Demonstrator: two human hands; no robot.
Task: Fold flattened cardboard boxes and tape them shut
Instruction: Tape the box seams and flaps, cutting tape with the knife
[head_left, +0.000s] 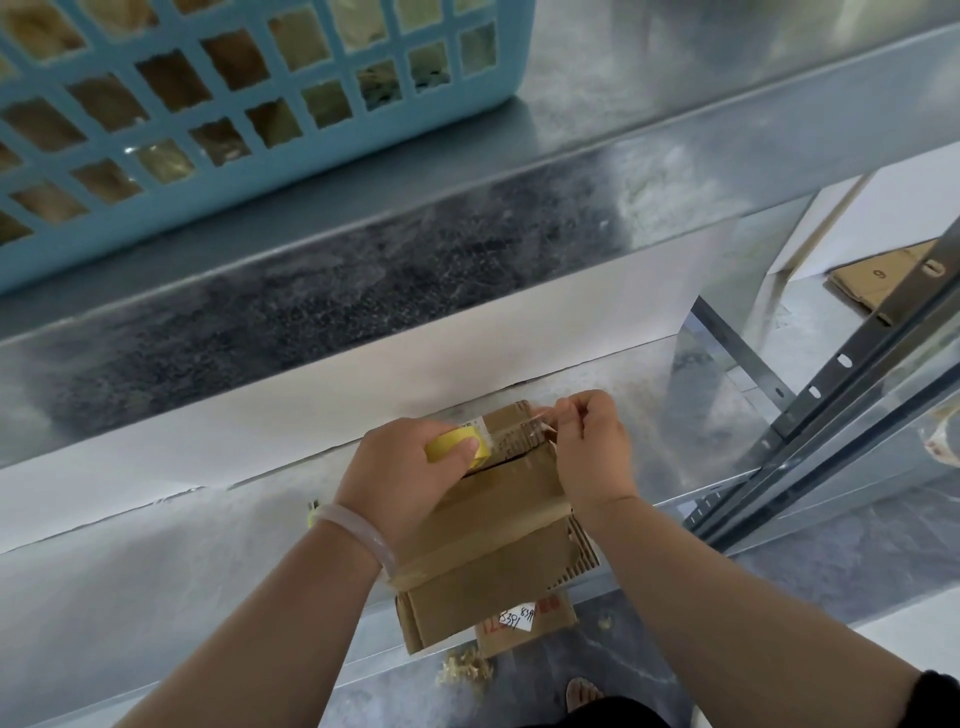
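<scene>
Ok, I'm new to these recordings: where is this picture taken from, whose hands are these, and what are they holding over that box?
There is no machine here. A person works with bare hands, and the single picture comes from a camera worn on the head, looking forward and down. The left hand, with a pale bangle on its wrist, grips a yellow tape roll. The right hand pinches what looks like the clear tape end, though the strip is hard to see. Under both hands a brown cardboard box lies on a metal shelf, its flaps folded in. On the shelf above stands a blue plastic basket. Flat cardboard lies further off on the right.
</scene>
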